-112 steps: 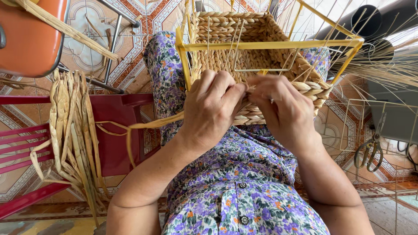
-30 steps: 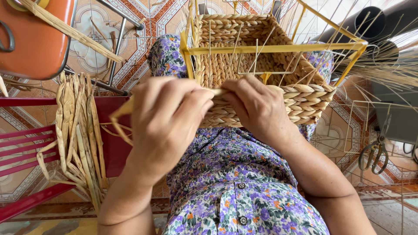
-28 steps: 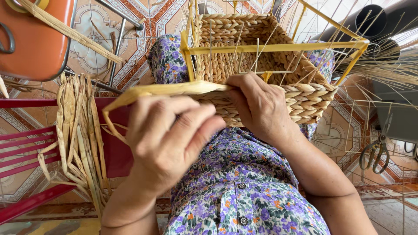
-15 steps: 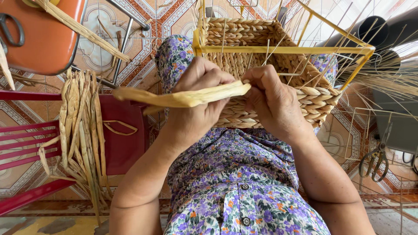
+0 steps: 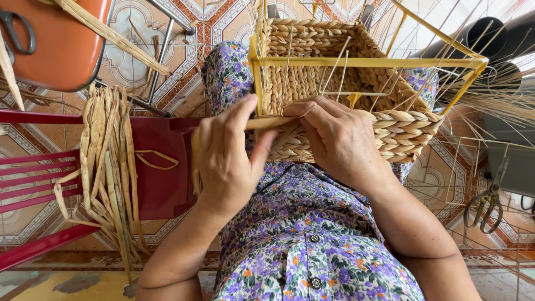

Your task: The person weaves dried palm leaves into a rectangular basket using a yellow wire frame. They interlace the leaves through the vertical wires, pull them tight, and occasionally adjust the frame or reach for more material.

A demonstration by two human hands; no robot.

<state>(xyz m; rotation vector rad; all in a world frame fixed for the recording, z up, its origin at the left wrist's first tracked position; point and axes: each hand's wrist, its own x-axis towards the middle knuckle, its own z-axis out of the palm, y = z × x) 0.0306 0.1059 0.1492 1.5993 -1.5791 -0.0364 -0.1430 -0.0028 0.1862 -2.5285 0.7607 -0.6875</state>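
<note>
A half-woven straw basket (image 5: 401, 131) sits on my lap inside a yellow wire frame (image 5: 356, 61). My left hand (image 5: 225, 161) pinches a flat pale straw strip (image 5: 273, 121) at the basket's near wall, thumb on top. My right hand (image 5: 340, 139) presses on the same wall, its fingertips meeting the strip's end where it enters the weave. Thin upright stakes (image 5: 334, 72) stand inside the basket.
A bundle of dried straw strips (image 5: 108, 167) hangs over a dark red plastic stool (image 5: 161, 184) on my left. An orange chair (image 5: 56, 44) with scissors (image 5: 16, 33) is at top left. Loose thin reeds (image 5: 496, 100) and another pair of scissors (image 5: 487, 203) lie on the right, over patterned floor tiles.
My left hand pulled the strip out to the left, then brought it back to the basket wall. The strip is now shorter in view and lies against the weave between both hands.
</note>
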